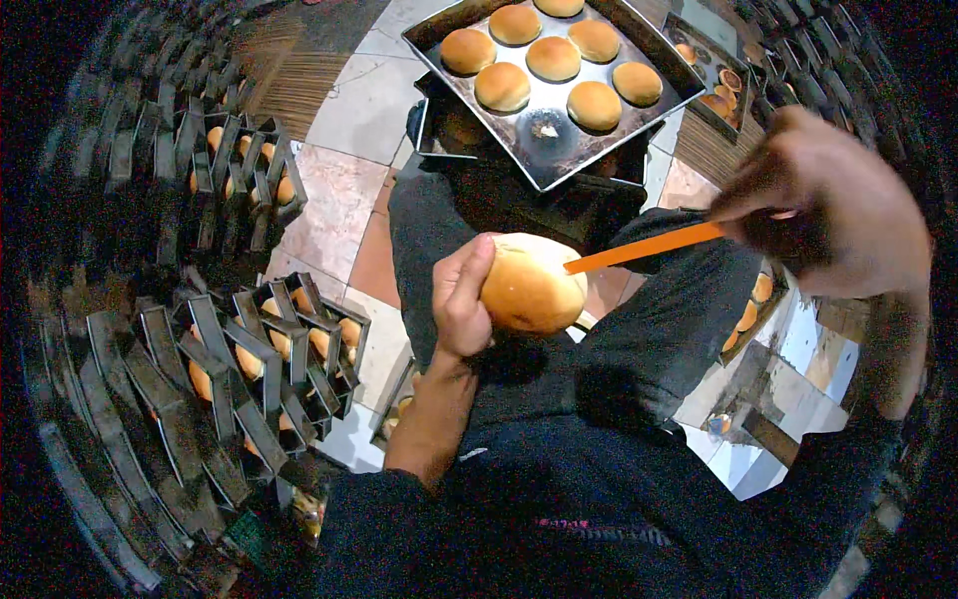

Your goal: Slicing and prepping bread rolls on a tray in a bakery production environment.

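Note:
In my left hand (464,299) is a round golden bun (534,290), held upright at the middle of the view between my knees. My right hand (808,195), slightly blurred at the right, grips a long, flat orange blade-like tool (649,245). The tool's tip meets the upper right part of the bun; whether it pierces the crust I cannot tell. A dark metal tray (541,170) of several buns (554,58) lies just beyond my knees, resting on another tray (439,135).
Stacked metal pans with buns (205,344) crowd the left, and a further stack (239,175) stands above them. Another tray of bread (733,115) is at the upper right, and more buns (748,314) lie beside my right leg. The floor is tiled (339,210).

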Motion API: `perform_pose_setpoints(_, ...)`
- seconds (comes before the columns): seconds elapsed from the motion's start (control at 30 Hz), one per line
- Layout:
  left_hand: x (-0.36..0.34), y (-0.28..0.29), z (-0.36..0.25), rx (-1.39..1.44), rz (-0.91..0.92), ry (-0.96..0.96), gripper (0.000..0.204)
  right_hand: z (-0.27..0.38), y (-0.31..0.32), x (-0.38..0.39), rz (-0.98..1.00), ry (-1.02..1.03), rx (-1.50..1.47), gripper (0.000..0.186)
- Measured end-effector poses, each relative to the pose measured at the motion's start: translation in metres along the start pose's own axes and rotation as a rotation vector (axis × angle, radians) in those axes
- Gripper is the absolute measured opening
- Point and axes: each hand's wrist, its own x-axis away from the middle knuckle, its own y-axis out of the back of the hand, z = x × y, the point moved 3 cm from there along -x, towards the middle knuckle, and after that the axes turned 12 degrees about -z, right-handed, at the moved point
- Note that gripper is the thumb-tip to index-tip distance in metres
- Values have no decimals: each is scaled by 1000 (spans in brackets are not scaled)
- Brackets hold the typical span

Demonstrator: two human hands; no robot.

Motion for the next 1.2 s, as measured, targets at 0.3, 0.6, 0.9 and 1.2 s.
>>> perform_pose_setpoints(0.3, -2, 12, 1, 75, -204, -41, 37, -1, -21, -9, -4, -68, 39, 22)
perform_pose_setpoints(0.6, -11, 20, 12, 301, -338, 15, 38, 16, -25, 5, -318, -135, 142, 20)
perform_pose_setpoints(0.9, -20, 14, 11, 367, -425, 57, 45, 16, -44, 2, -185, -185, -47, 47)
perform_pose_setpoints(1.2, -32, 15, 7, 374, -518, 26, 43, 15, -68, -12, -337, -33, -131, 24)
